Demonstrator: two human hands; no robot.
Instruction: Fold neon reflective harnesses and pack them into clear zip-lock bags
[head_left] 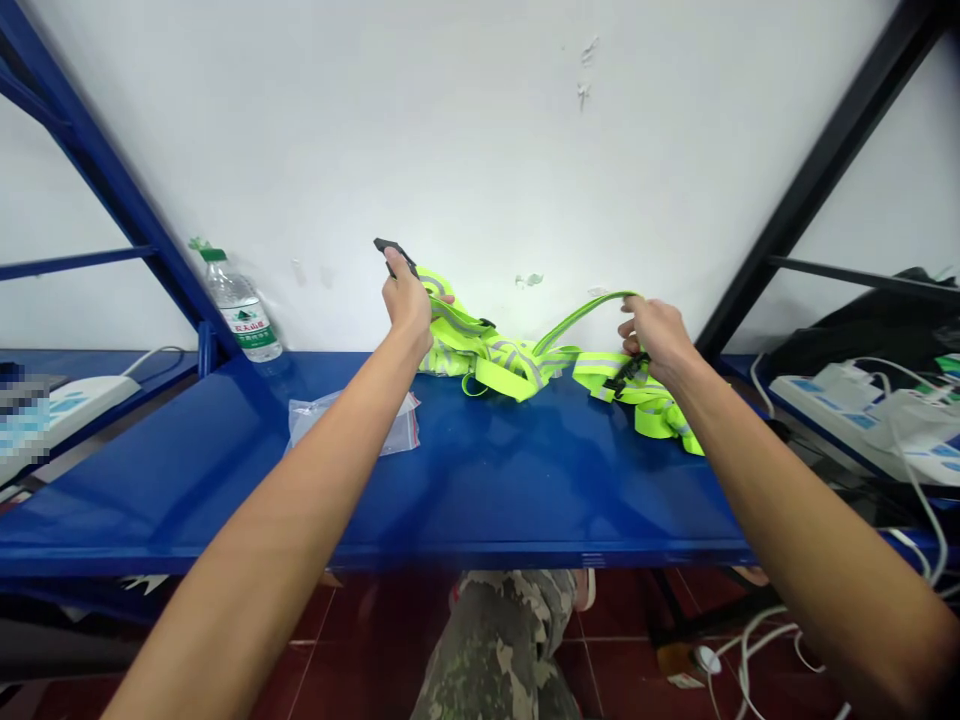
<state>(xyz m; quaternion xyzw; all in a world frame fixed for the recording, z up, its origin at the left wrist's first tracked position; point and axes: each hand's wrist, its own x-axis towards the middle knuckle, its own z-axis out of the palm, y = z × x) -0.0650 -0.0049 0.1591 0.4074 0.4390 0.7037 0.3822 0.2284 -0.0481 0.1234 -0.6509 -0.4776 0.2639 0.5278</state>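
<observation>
Neon yellow reflective straps with grey stripes and black buckles lie in a tangled heap along the back of the blue shelf. My left hand is closed on a strap end with a black buckle, raised above the heap's left side. Over on the right, my right hand pinches another part of the strap, which arches up from the heap to my fingers. A black buckle hangs just below that hand. More bunched strap sits under my right wrist, partly hidden by it.
Clear zip bags lie beneath my left forearm. A water bottle with a green cap stands at the back left against the wall. Power strips with white cables are on the right, beyond the black frame post. The blue shelf's front edge is nearest me.
</observation>
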